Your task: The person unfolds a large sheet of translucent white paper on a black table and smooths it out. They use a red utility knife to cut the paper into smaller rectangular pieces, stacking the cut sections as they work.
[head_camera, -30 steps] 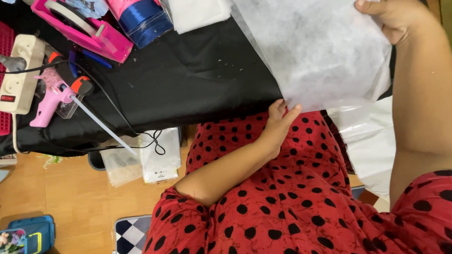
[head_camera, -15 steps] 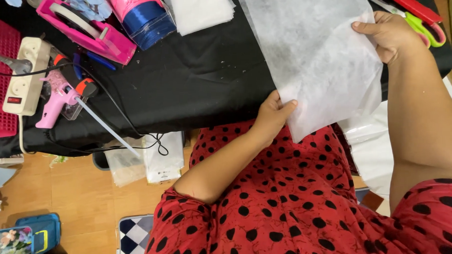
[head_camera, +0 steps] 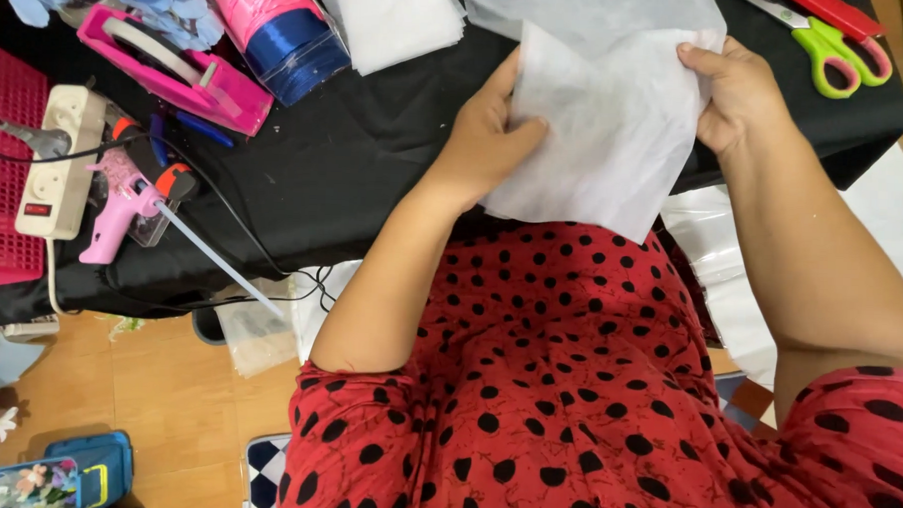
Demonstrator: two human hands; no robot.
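Both hands are on a white sheet of thin fabric-ish material (head_camera: 616, 140), folded over and held up just above the near edge of the black-covered table (head_camera: 354, 170), over the lap in the red dress w/ black dots (head_camera: 567, 388). Left hand (head_camera: 491, 135) grips the sheet's left edge, thumb on the front and fingers tucked behind; right hand (head_camera: 742, 99) pinches the top right corner, fingers curled over the front. More of the same white stuff lies flat under/behind it on the table. Packaging-wise: a small stack of white squares (head_camera: 395, 17) sits top centre, and a clear plastic bag (head_camera: 254, 322) hangs off the table edge at lower left w/ something pale inside, can't tell what. Pink tape dispenser (head_camera: 178, 69) at upper left, w/ a roll of blue ribbon (head_camera: 294, 43) next to a pink roll right beside it. Left side has a cream power strip (head_camera: 60, 160) w/ a plug in it and a red switch, touching a pink basket (head_camera: 4, 178) whose contents are out of view. Pink glue gun (head_camera: 123, 207) lies just beside the strip, clear glue stick poking out towards the table edge. Green-handled scissors (head_camera: 829, 52) top right, well apart from the hands. On the floor, bottom left, a blue case (head_camera: 64, 476) w/ small floral bits in it, too small to say more.
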